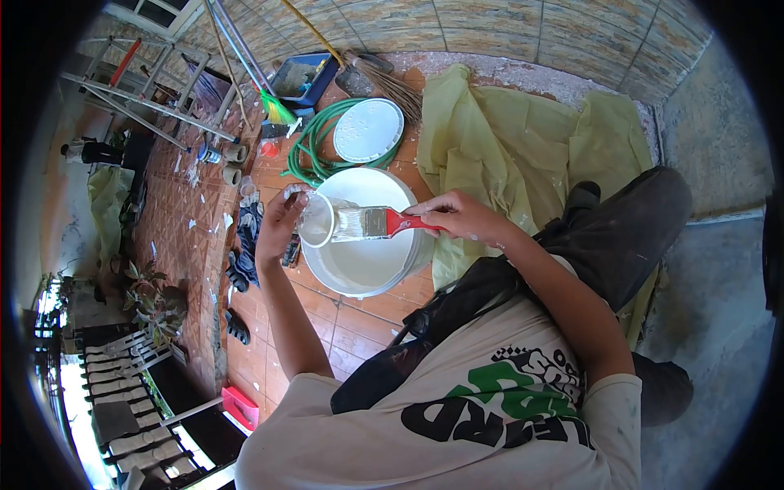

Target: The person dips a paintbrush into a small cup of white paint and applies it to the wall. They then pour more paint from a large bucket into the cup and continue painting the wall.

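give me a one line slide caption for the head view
Left hand tilts a clear cup against a red-handled brush held by the right hand over a white paint bucket.

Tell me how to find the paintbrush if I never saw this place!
Find the big white bucket of paint on the red floor tiles, beside the yellow sheet. Over its rim, the right hand holds the paintbrush against a small clear cup in the left hand. Only the brush has a red handle and flat, white-coated bristles.
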The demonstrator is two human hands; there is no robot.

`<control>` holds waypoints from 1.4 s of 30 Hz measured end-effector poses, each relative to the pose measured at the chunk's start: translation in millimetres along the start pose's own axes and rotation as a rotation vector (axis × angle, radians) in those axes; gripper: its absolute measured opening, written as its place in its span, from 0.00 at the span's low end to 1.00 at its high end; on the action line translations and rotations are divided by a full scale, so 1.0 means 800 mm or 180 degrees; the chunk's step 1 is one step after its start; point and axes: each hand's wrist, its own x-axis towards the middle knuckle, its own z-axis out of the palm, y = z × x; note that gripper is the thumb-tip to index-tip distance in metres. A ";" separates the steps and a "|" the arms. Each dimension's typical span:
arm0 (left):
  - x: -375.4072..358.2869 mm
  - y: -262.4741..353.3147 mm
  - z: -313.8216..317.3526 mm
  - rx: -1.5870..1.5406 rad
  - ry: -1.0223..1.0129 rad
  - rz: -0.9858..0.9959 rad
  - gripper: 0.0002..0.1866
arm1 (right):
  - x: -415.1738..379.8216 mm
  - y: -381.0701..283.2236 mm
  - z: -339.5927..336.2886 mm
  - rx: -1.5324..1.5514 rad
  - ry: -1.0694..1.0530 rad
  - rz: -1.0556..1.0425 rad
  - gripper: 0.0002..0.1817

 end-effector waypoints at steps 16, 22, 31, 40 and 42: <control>0.000 -0.021 -0.009 -0.0262 0.0134 -0.0125 0.11 | -0.002 0.006 -0.008 -0.0232 -0.0154 -0.0338 0.18; -0.005 -0.016 -0.016 -0.0279 0.0336 -0.0116 0.12 | -0.003 0.007 -0.013 0.0007 -0.0063 -0.0191 0.18; 0.001 -0.014 -0.012 0.0945 0.0587 0.0013 0.12 | -0.002 -0.049 -0.005 -0.1132 0.1102 -0.1522 0.19; 0.008 -0.031 0.001 0.0330 0.0716 -0.0035 0.12 | 0.008 -0.052 0.018 -0.3012 0.1583 -0.1794 0.21; 0.008 -0.029 0.003 0.0118 0.0663 -0.0107 0.12 | 0.012 -0.045 0.020 -0.3160 0.1616 -0.1946 0.21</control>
